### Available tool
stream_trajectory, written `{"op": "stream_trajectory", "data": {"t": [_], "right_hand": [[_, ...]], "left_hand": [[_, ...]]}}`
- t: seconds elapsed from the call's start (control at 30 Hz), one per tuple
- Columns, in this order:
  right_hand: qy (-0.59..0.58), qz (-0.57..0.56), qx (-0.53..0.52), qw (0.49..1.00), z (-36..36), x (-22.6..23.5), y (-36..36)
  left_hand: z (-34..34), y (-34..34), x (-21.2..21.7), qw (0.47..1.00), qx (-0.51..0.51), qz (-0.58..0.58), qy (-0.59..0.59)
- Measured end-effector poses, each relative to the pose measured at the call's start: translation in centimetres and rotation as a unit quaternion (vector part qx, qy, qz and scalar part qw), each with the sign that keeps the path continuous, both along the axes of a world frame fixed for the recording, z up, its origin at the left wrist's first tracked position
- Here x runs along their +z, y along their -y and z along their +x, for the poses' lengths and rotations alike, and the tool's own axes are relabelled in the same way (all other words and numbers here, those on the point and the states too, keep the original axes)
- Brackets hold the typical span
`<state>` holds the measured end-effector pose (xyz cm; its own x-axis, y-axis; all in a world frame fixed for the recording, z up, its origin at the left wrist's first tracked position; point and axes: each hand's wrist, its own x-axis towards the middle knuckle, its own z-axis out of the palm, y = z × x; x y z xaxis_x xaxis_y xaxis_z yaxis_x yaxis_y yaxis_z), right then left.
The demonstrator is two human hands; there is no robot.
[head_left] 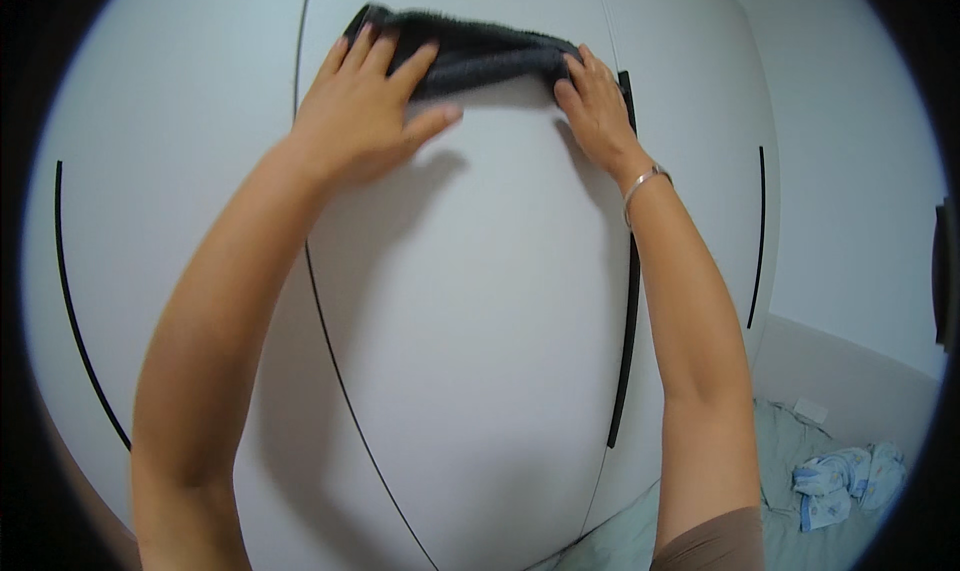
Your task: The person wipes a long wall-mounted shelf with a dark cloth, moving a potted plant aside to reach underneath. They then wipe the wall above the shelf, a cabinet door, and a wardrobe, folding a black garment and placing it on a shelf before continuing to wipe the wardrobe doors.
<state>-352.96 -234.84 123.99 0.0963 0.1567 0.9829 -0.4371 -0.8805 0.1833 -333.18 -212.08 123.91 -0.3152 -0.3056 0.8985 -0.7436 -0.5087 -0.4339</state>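
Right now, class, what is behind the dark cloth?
The dark cloth is pressed flat against a white wardrobe door by the left hand and right hand. The door surface directly behind the cloth is covered.

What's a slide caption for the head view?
Both hands, left and right, press a dark cloth flat against a white wardrobe door.

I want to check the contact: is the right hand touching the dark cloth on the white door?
Touching. The head view shows the right hand with its fingers pressed on the right end of the dark cloth, flat against the white door.
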Motion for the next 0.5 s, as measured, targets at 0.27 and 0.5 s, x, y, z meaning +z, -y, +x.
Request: {"op": "stream_trajectory", "data": {"t": [0.27,0.5], "right_hand": [[-0.090,0.016,-0.035,0.995,-2.8,-21.3,-0.1],[-0.228,0.229,-0.020,0.946,-3.2,-52.3,-4.8]], "left_hand": [[-2.1,-1.8,-16.5,0.981,-0.094,0.166,-0.040],[-0.8,-6.5,-37.9,0.883,-0.091,0.460,-0.042]]}}
